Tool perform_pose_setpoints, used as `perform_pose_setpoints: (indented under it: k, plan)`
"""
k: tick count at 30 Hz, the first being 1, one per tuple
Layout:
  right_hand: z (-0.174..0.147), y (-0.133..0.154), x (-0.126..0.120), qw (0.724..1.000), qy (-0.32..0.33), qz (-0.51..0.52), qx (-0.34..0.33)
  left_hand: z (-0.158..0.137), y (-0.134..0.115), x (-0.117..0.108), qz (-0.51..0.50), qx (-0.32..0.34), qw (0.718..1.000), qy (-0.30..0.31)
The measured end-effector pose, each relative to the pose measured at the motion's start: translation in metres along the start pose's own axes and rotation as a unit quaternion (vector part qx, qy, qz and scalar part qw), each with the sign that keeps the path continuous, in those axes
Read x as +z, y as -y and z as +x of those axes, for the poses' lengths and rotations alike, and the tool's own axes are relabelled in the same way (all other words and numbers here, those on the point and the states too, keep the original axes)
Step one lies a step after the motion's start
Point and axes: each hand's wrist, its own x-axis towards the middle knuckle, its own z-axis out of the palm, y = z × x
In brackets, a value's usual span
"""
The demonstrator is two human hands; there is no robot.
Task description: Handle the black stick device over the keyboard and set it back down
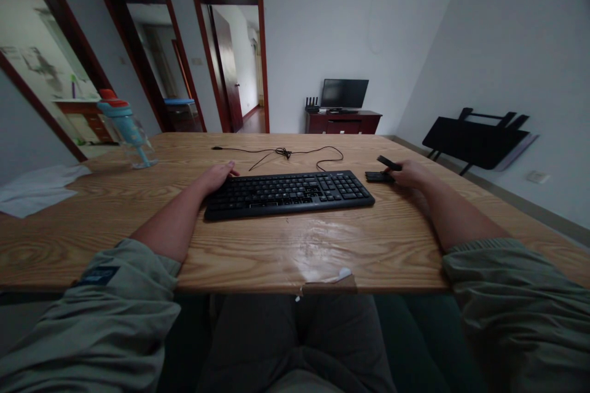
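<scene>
The left hand (220, 175) lies flat and open on the top-left corner of the black keyboard (288, 193) in the middle of the wooden table (115, 221), gripping nothing. The right hand (409, 173) pinches a small black flat device (388, 163) just right of the keyboard, above a second dark piece (378, 177). It seems wise to hold the keyboard steady and lift the device slowly.

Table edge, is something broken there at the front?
Yes. The wooden table has a chipped spot on its front edge, in the middle, where the top layer has peeled off and pale scraps curl up. The surface just behind it looks scuffed and shiny. The keyboard sits a little askew.
</scene>
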Motion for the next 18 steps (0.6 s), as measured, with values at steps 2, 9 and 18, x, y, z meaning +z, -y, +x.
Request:
perform_pose_setpoints:
  k: [2,9,18]
  plan:
    - [-0.001,0.002,-0.001,1.000,0.004,0.006,-0.004,0.000,0.001,0.000,-0.002,0.001,1.000,0.000]
    - [-0.006,0.008,-0.001,1.000,-0.003,0.019,-0.002,0.000,-0.001,0.001,-0.007,-0.006,1.000,-0.006]
    - [-0.025,0.006,-0.025,0.973,-0.203,0.106,0.013,0.003,0.005,0.003,-0.019,-0.005,1.000,0.003]
